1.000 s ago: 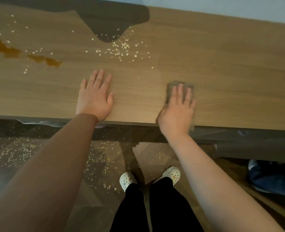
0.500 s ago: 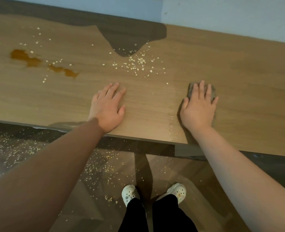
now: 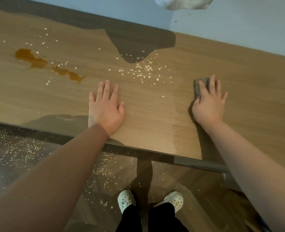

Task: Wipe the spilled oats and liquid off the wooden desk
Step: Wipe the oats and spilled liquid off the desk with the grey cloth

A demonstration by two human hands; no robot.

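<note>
A wooden desk (image 3: 248, 77) runs across the view. Brown liquid (image 3: 31, 59) lies in puddles at the left of the desk top. Loose oats (image 3: 143, 71) are scattered in the middle, just beyond my hands. My left hand (image 3: 105, 108) rests flat on the desk near its front edge, fingers straight. To its right, my right hand (image 3: 208, 104) presses flat on a grey cloth (image 3: 199, 85), which shows only at my fingertips. A damp streak (image 3: 177, 124) runs from the cloth's left side to the front edge.
Many oats (image 3: 16, 148) lie on the wooden floor below the desk at the left. My feet in white clogs (image 3: 126, 200) stand on the floor under the front edge. A pale wall (image 3: 238, 22) backs the desk, with a white object (image 3: 180, 3) at the top.
My right hand has pushed the cloth away from the front edge and farther onto the desk, leaving a damp streak. My left hand stays flat in place. The view has tilted up.
</note>
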